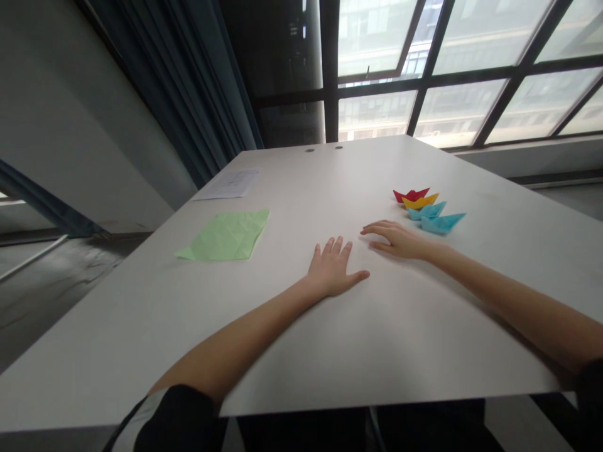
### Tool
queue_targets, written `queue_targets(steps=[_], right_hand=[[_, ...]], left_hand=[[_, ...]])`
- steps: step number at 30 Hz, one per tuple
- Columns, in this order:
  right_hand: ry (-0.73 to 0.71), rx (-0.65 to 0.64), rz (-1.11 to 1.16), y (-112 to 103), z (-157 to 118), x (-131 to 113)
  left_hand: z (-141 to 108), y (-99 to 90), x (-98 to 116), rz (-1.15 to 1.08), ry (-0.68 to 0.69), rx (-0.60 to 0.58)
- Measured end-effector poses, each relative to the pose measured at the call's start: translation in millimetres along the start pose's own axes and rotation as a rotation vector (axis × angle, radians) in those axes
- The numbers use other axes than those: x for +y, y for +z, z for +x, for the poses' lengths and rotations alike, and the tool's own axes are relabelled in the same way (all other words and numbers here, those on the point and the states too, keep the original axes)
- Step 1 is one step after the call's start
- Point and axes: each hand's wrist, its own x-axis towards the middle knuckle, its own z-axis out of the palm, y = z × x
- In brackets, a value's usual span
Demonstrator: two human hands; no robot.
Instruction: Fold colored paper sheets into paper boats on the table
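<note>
My left hand (331,269) rests palm down on the white table (301,351), its fingers spread and nothing in it. To its right lies my right hand (394,240), also without anything in it, fingers stretched out to the left and thumb apart. Just beyond the right hand stand several folded paper boats in a close row: a red boat (411,195), a yellow boat (421,201), a blue boat (426,212) and another blue boat (443,223) nearest the hand. Off to the left is a creased light green sheet of paper (228,235), apart from both hands.
A white sheet with faint print (228,185) lies at the table's far left edge. Two dark round cable holes (309,150) show near the back edge. Behind the table are a blue curtain (188,81) and large framed windows (381,113).
</note>
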Motion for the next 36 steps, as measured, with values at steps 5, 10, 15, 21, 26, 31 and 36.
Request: queue_targets(steps=[5,10,15,21,26,31,36], right_hand=[[0.088,0.05,0.026,25,-5,-8],[0.088,0.072,0.049,25,-7,-9],[0.094,0.079,0.058,22,-8,-8],[0.105,0.081,0.052,19,-10,-7],[0.103,0.081,0.056,18,-9,-7],[0.095,0.08,0.056,18,-9,-7],[0.077,0.093,0.056,15,-11,-8]], left_hand=[[-1,-11.3,-9,-0.002,0.053,-0.053],[9,-43.1,-45,-0.047,0.047,0.078],[11,-77.3,-95,0.164,-0.559,0.115],[8,-77.8,-129,0.093,-0.863,-0.071],[15,-69.7,-110,0.066,-0.721,-0.083],[15,-68.5,-66,0.049,-0.428,-0.189],[6,-59.5,-23,0.051,-0.132,-0.221]])
